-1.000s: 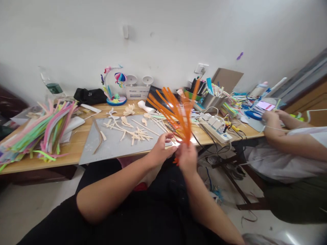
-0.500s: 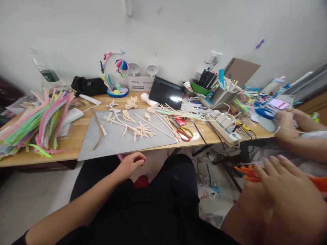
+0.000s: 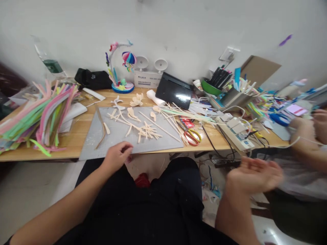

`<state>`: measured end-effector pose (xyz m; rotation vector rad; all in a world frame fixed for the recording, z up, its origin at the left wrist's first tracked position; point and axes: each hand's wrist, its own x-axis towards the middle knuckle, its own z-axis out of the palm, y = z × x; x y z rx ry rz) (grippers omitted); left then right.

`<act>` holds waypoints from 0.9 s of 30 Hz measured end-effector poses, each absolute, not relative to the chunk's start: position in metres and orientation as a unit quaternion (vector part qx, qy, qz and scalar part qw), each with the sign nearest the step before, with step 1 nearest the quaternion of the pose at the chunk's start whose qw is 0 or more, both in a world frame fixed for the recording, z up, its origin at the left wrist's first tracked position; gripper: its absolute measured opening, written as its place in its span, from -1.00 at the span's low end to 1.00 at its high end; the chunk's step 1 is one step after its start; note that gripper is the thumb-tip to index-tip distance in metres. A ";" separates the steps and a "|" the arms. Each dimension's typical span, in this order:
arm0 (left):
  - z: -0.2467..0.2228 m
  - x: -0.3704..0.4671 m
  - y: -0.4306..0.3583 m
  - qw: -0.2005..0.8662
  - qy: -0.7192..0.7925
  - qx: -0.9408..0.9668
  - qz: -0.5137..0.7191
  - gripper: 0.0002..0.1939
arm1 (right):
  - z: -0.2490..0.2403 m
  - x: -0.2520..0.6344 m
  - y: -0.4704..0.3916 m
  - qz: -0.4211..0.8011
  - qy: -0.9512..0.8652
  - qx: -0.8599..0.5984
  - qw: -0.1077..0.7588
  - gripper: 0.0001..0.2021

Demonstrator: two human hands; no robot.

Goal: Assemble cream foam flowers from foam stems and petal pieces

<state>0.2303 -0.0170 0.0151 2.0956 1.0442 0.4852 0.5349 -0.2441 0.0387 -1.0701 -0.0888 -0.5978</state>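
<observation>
My left hand hovers at the front edge of the grey mat, its fingers loosely curled with a gap to the thumb and nothing visible in it. Far to the right, my right hand is turned palm up beyond the table's front edge, slightly blurred; its fingers are half bent and I see nothing in it. On the mat lie a cream branching piece, a brown curved strip and a small cream curled piece. Yellow-and-red-handled scissors rest right of the mat.
Coloured fuzzy sticks are heaped at the left. Behind the mat stand a blue-based ornament and a black case. A power strip with cables lies at the right, near another person's arm.
My left hand has moved left and up to the mat's edge. My right hand has lifted and turned palm up; the orange strips under it are out of sight. The view has shifted right-to-left slightly.
</observation>
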 end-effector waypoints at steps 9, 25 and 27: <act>0.022 0.175 0.065 0.036 0.543 0.839 0.002 -0.74 | -0.012 0.481 -0.128 -0.052 -0.548 -0.729 0.406 -0.83; 0.090 0.177 0.042 0.097 0.387 0.849 0.347 -0.86 | -0.030 0.490 -0.065 -0.127 -0.516 -0.823 0.202 -0.84; 0.094 0.181 -0.002 0.174 0.297 0.881 0.325 -0.82 | -0.032 0.490 -0.068 -0.143 -0.484 -0.824 0.257 -0.82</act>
